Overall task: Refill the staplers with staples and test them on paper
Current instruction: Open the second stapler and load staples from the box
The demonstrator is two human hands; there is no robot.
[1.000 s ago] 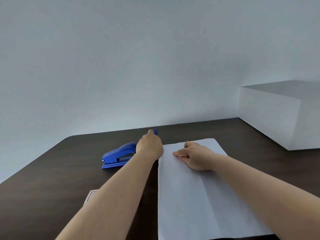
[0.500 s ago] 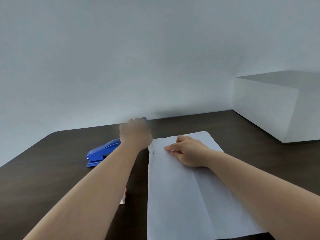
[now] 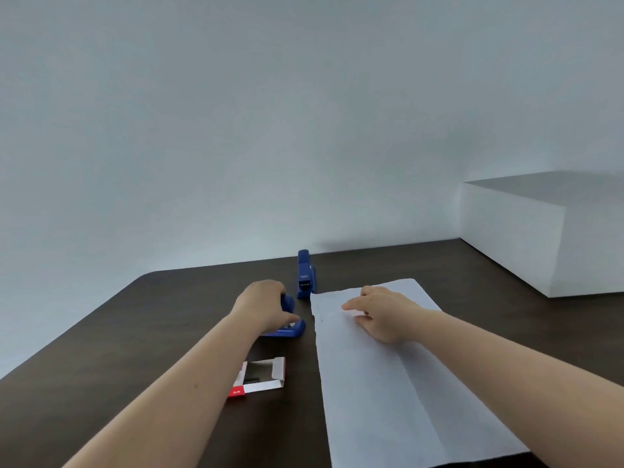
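Note:
Two blue staplers lie on the dark table (image 3: 101, 349). My left hand (image 3: 266, 304) is closed over the nearer blue stapler (image 3: 289, 327), just left of the white paper (image 3: 388, 383); most of that stapler is hidden under my fingers. The far blue stapler (image 3: 305, 273) rests untouched beyond it, nose toward the paper's top left corner. My right hand (image 3: 383, 312) lies flat on the upper part of the sheet, index finger stretched left. A small staple mark shows near the paper's left edge. An open staple box (image 3: 261, 376) sits by my left forearm.
A large white box (image 3: 547, 238) stands at the back right of the table. A plain pale wall rises behind the table. The table's far left corner is rounded.
My left hand left the far stapler standing by the paper's corner and moved back onto the other stapler, which now lies close to the paper's left edge. The right hand stayed on the sheet.

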